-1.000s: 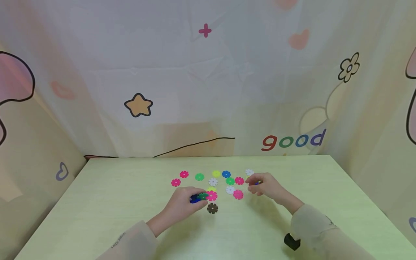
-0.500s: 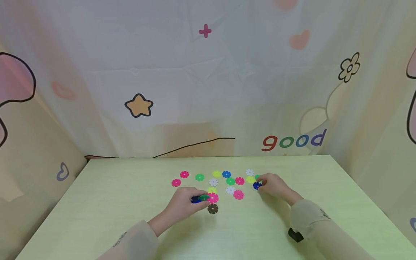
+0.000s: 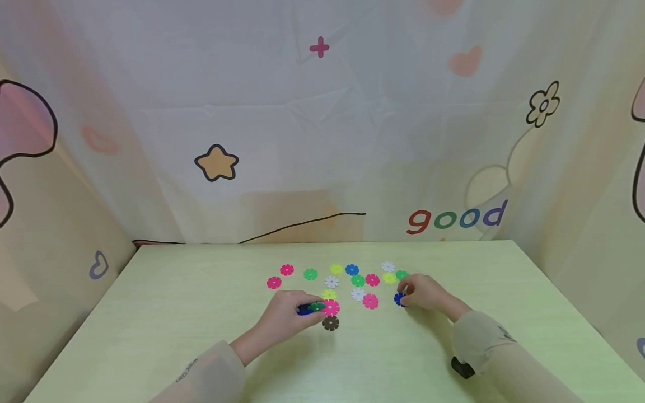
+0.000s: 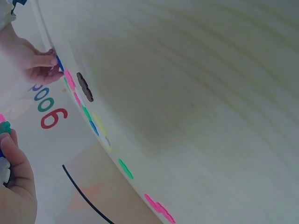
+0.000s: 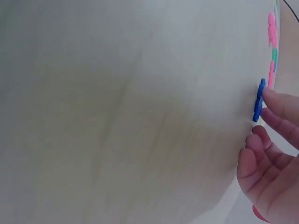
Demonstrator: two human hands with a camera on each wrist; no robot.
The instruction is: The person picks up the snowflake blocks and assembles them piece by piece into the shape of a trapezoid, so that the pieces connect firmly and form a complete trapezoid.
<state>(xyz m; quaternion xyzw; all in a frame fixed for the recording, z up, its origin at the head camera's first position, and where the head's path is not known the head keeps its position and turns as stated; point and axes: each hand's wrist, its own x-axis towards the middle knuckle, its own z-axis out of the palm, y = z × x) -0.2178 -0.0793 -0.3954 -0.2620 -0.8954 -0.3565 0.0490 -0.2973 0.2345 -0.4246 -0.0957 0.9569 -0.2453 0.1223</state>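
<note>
In the head view, my left hand [image 3: 289, 313] grips a small cluster of notched snowflake discs; dark blue, green [image 3: 316, 307] and pink [image 3: 330, 307] parts show past the fingers. How the discs join is hidden. My right hand [image 3: 425, 292] pinches a dark blue snowflake disc [image 3: 399, 299] at the right end of the scattered discs. In the right wrist view the blue disc [image 5: 259, 100] appears nearly edge-on at the thumb and index fingertips, with the other fingers curled below. Whether it touches the table cannot be told. A brown disc [image 3: 330, 323] lies just in front of the left hand's cluster.
Several loose discs lie across the middle of the table [image 3: 176, 324], among them pink [image 3: 286, 270], green [image 3: 310, 274], white [image 3: 331, 281], yellow [image 3: 389, 277] and light blue [image 3: 351, 270]. A printed curtain [image 3: 322, 140] closes off the back. A black object [image 3: 462, 368] sits by the right sleeve.
My right hand first shifted right, then came nearer the front with the dark blue disc, uncovering the yellow and green discs behind. The left hand's cluster has barely moved.
</note>
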